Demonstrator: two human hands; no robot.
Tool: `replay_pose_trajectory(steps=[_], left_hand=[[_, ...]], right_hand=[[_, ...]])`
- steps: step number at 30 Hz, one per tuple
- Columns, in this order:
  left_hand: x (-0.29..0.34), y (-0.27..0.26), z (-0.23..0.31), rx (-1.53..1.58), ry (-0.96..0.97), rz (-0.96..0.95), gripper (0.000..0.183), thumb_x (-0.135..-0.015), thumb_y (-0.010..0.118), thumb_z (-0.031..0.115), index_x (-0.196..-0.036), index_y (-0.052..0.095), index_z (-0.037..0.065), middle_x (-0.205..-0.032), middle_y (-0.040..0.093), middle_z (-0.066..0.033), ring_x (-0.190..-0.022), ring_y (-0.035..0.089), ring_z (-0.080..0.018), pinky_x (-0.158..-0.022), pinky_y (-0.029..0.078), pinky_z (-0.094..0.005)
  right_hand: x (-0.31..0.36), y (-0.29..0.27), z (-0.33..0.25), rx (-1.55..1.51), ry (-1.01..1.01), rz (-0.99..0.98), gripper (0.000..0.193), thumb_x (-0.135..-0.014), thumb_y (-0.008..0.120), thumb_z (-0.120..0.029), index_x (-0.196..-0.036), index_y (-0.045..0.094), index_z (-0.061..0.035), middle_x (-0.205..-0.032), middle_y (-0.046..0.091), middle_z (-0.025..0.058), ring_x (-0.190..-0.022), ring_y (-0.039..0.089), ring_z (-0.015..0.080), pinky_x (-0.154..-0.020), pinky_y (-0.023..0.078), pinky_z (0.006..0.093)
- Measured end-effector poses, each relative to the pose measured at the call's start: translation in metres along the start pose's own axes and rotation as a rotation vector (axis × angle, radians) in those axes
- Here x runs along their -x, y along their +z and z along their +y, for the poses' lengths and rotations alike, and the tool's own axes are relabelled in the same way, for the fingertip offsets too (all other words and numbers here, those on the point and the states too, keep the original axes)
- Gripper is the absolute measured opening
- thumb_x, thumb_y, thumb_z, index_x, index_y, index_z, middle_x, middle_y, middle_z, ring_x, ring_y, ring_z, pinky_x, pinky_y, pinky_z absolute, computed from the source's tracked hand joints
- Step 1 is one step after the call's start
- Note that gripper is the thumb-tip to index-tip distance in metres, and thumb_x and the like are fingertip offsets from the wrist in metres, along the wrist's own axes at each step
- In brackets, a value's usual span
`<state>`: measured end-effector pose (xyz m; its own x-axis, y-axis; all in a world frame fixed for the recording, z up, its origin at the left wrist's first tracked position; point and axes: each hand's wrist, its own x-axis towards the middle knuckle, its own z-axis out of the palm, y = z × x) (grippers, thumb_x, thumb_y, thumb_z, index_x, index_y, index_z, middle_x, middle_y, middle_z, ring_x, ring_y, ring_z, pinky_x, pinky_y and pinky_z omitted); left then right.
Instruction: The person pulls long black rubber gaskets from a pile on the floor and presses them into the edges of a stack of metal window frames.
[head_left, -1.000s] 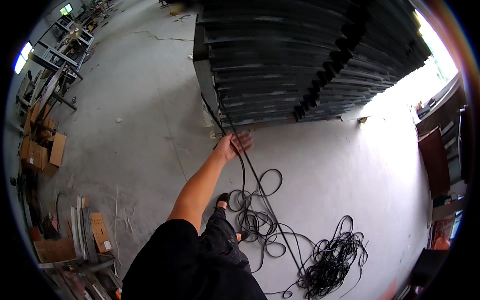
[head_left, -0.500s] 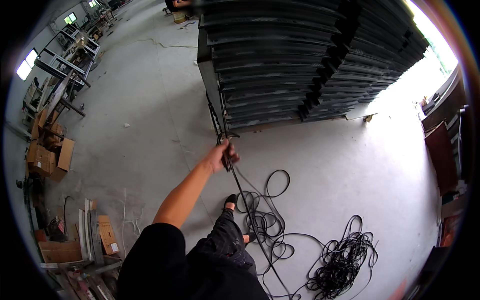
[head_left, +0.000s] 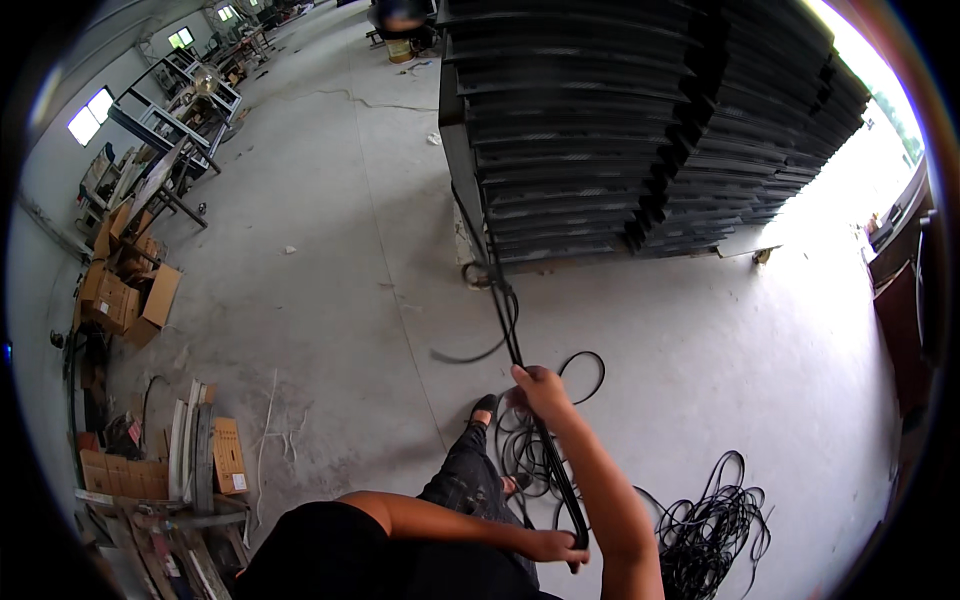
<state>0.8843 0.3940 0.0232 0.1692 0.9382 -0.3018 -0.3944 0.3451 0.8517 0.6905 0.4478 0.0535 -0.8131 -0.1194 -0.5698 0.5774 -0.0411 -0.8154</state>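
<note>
A long black strap (head_left: 505, 315) runs taut from the lower left corner of a tall stack of dark ribbed panels (head_left: 570, 130) down toward my body. My right hand (head_left: 543, 390) is closed around it in front of my feet, thumb on top. Lower down, close to my waist, my left hand (head_left: 556, 546) grips a doubled length of the same strap. Above my right hand, a loose end curls out to the left over the floor. More strap lies in loops beneath my hands, partly hidden by them.
A tangled heap of black strap (head_left: 715, 530) lies on the floor at the right. Cardboard boxes (head_left: 125, 300), wood strips (head_left: 190, 440) and metal frames (head_left: 165, 110) line the left wall. One small caster (head_left: 762, 256) shows under the stack.
My left hand has drawn back from near the stack's corner to beside my waist. My right hand has come into view, holding the strap. The whole view has shifted slightly.
</note>
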Motion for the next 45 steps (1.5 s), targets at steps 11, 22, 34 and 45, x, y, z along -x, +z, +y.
replay_pose_trajectory(steps=[11,22,34,45], left_hand=[[0.075,-0.111,0.06,0.04,0.133,0.084,0.059,-0.085,0.055,0.041,-0.13,0.041,0.006,-0.129,0.046,-0.0152,-0.112,0.05,-0.0246,-0.096,0.039,-0.035],[0.127,-0.328,0.107,1.105,0.787,0.798,0.03,-0.091,0.047,0.034,-0.098,0.06,0.007,-0.092,0.065,-0.0093,-0.088,0.062,-0.0241,-0.078,0.051,-0.0403],[0.184,-0.328,0.127,0.525,0.368,1.434,0.038,-0.093,0.042,0.042,-0.069,0.048,0.013,-0.045,0.032,0.004,-0.036,0.029,-0.0084,-0.035,0.021,-0.0257],[0.02,-0.053,0.042,-0.181,-0.002,0.438,0.04,-0.093,0.045,0.04,-0.073,0.054,0.005,-0.063,0.046,-0.0002,-0.06,0.042,-0.0108,-0.057,0.036,-0.0268]], right_hand=[[0.164,-0.054,0.055,0.604,-0.518,0.53,0.025,-0.089,0.05,-0.013,-0.067,0.051,-0.0017,-0.051,0.056,0.0058,-0.041,0.052,0.0138,-0.039,0.037,0.0268],[0.359,-0.039,0.005,0.398,-0.237,0.537,0.021,-0.091,0.046,-0.009,-0.076,0.059,-0.0026,-0.056,0.055,0.0032,-0.044,0.047,0.0094,-0.042,0.037,0.024],[0.372,-0.075,0.077,0.444,-0.135,0.898,0.017,-0.091,0.052,-0.014,-0.091,0.059,0.0014,-0.066,0.056,0.006,-0.056,0.051,0.0127,-0.052,0.043,0.0268],[0.352,-0.099,0.064,0.681,-0.179,0.834,0.021,-0.091,0.05,-0.017,-0.08,0.059,-0.0007,-0.067,0.058,0.0104,-0.059,0.054,0.0216,-0.055,0.042,0.0313]])
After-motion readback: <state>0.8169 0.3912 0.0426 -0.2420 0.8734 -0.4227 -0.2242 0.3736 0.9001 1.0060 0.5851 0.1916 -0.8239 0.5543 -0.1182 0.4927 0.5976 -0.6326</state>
